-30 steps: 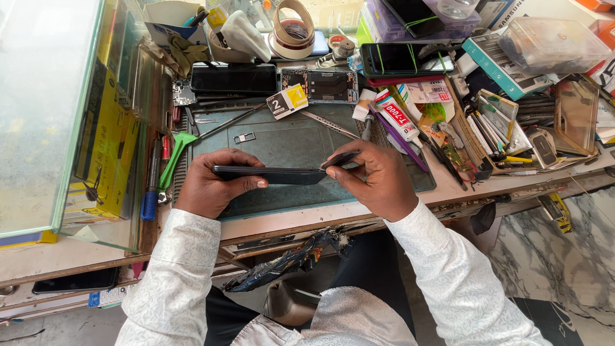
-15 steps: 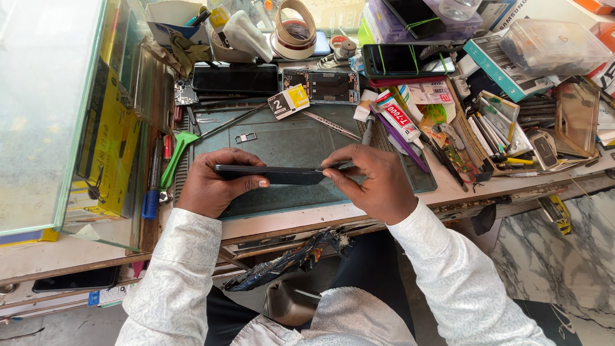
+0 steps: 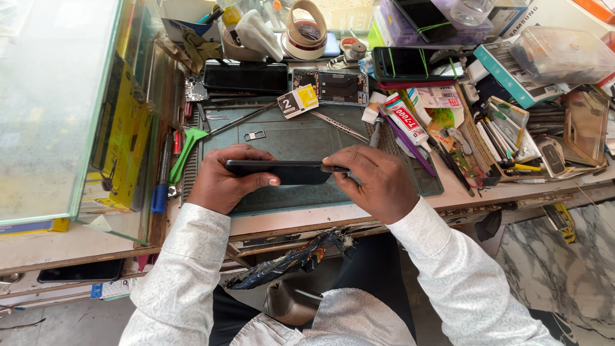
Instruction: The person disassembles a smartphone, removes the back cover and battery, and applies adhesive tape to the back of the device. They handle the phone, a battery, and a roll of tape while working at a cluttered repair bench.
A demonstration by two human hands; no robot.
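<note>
Both arms in long white sleeves (image 3: 192,256) with a faint leaf-like pattern – cuffs reach the wrists. Bare left hand (image 3: 221,182), bare right hand (image 3: 378,182) – dark trousers (image 3: 378,282) below.

You have bare mat (image 3: 301,138) ahead of your hands; a glass case (image 3: 57,109) walls the left (clutter (image 3: 506,128) crowds the right).

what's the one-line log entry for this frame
left hand: holds black phone on edge | right hand: thin tool at phone's right end | under: green work mat | beside: glue tube
</note>
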